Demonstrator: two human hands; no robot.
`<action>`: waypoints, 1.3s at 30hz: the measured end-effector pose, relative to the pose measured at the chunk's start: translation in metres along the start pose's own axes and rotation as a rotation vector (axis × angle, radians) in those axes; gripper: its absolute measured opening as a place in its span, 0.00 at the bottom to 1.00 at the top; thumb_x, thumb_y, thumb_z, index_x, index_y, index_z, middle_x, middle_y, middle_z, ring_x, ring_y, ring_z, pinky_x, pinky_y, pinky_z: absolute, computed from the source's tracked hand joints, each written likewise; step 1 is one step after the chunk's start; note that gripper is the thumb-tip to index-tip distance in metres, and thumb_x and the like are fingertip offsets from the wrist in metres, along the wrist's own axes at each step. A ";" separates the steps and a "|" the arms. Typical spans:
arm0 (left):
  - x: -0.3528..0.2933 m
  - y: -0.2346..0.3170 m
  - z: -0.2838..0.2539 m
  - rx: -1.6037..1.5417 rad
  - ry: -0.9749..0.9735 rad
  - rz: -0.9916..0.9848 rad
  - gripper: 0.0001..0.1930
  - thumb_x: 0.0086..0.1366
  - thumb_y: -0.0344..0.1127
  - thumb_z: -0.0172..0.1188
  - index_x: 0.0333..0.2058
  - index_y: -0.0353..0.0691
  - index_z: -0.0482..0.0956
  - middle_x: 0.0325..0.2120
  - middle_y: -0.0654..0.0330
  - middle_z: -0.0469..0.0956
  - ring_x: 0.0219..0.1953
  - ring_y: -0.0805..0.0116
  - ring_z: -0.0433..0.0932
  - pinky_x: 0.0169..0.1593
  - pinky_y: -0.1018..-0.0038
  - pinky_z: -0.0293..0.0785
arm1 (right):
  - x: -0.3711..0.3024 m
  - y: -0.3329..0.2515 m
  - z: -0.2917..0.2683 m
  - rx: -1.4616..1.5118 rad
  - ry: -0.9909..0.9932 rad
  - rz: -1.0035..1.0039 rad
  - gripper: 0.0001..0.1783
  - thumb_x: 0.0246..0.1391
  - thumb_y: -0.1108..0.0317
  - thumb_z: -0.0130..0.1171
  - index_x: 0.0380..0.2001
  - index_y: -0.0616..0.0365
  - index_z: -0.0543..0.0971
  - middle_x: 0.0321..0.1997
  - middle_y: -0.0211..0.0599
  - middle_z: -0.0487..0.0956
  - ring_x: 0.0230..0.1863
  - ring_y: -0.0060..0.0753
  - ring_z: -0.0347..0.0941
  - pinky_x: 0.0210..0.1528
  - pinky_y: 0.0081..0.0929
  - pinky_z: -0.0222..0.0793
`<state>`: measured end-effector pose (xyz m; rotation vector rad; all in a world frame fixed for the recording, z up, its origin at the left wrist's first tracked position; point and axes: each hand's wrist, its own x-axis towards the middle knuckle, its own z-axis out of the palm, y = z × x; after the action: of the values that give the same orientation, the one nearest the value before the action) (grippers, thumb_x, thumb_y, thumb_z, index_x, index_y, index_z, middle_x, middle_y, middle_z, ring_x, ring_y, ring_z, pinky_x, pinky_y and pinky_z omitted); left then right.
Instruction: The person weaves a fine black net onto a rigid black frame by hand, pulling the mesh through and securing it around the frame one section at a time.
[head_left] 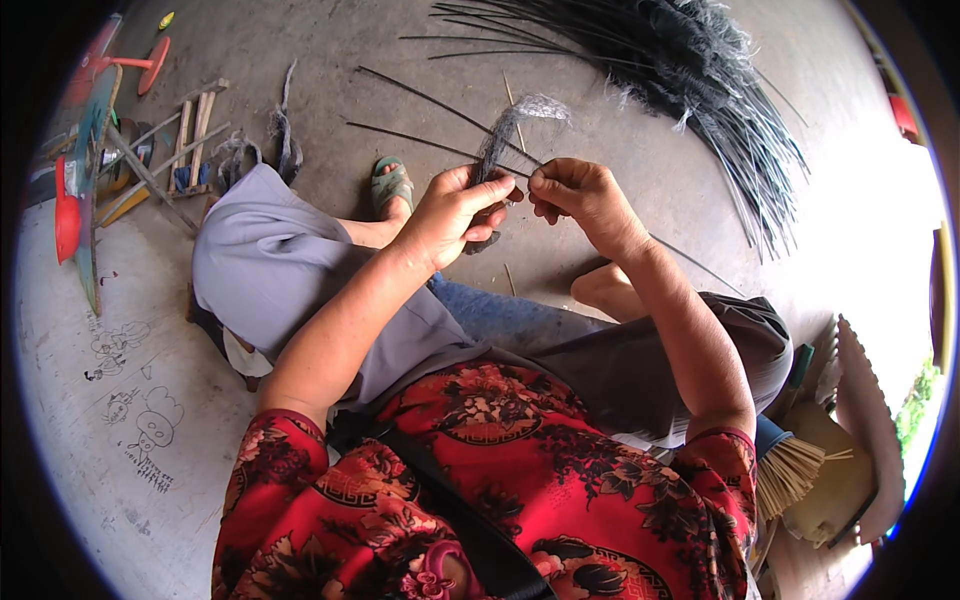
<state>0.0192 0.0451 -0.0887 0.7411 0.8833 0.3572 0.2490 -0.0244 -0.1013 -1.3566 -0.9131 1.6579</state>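
Observation:
In front of my knees, both hands are raised close together above the floor. My left hand (452, 212) is closed around a tuft of grey, hair-like fibre (507, 128), whose loose, frayed end fans out above the fingers. Thumb and fingertips of my right hand (588, 198) pinch a thin dark rod (440, 103) just beside the left fingertips. That rod slants away to the upper left. A second dark rod (405, 138) runs to the left hand, and its end there is hidden by the fingers. Past my right wrist, a thin dark length (700, 264) slopes toward my right knee.
A large pile of dark rods with wispy grey fibre (700, 75) covers the floor at the far right. Grey fibre strands (285, 140) lie beyond my left knee, near a small wooden frame (195, 140). A straw-coloured stick bundle (785, 478) is at the lower right.

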 end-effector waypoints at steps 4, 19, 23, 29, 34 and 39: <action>0.003 -0.008 -0.013 -0.104 0.001 0.055 0.13 0.83 0.43 0.59 0.47 0.38 0.81 0.38 0.61 0.81 0.28 0.80 0.72 0.23 0.82 0.59 | 0.003 -0.003 0.006 0.007 -0.008 0.013 0.14 0.76 0.60 0.65 0.44 0.62 0.84 0.35 0.30 0.84 0.36 0.21 0.77 0.45 0.25 0.76; -0.019 0.003 -0.015 -0.177 0.071 0.091 0.12 0.84 0.41 0.59 0.44 0.37 0.80 0.39 0.59 0.82 0.25 0.80 0.70 0.23 0.83 0.58 | 0.006 0.006 0.022 0.084 -0.032 -0.060 0.11 0.77 0.64 0.63 0.41 0.61 0.83 0.37 0.28 0.82 0.40 0.22 0.78 0.47 0.26 0.77; -0.016 0.001 -0.022 -0.188 0.098 0.149 0.11 0.84 0.41 0.58 0.45 0.40 0.80 0.37 0.61 0.81 0.25 0.78 0.72 0.22 0.83 0.58 | 0.011 0.015 0.024 0.121 -0.028 -0.080 0.09 0.76 0.66 0.65 0.41 0.61 0.84 0.37 0.28 0.83 0.39 0.22 0.80 0.45 0.26 0.78; -0.009 0.008 -0.023 -0.170 0.205 0.195 0.10 0.82 0.42 0.62 0.44 0.41 0.80 0.34 0.65 0.79 0.24 0.79 0.71 0.22 0.83 0.57 | 0.018 0.012 0.024 0.133 -0.019 -0.059 0.09 0.76 0.66 0.64 0.40 0.60 0.84 0.36 0.28 0.83 0.39 0.22 0.79 0.46 0.26 0.78; -0.006 0.020 -0.023 0.013 0.076 0.184 0.12 0.75 0.38 0.71 0.47 0.38 0.82 0.31 0.72 0.73 0.24 0.85 0.67 0.23 0.83 0.56 | 0.021 -0.001 0.021 0.221 0.014 0.035 0.12 0.75 0.64 0.64 0.40 0.62 0.83 0.35 0.31 0.83 0.38 0.24 0.79 0.45 0.27 0.78; -0.005 0.018 -0.009 0.317 0.165 0.227 0.15 0.66 0.30 0.79 0.47 0.37 0.83 0.28 0.73 0.74 0.23 0.88 0.65 0.24 0.84 0.57 | 0.020 -0.009 0.019 0.316 0.039 0.075 0.13 0.73 0.63 0.64 0.39 0.64 0.83 0.34 0.34 0.83 0.35 0.25 0.79 0.44 0.28 0.77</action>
<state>0.0092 0.0585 -0.0768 1.1220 1.0272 0.4914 0.2294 -0.0036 -0.0978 -1.2126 -0.5544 1.7409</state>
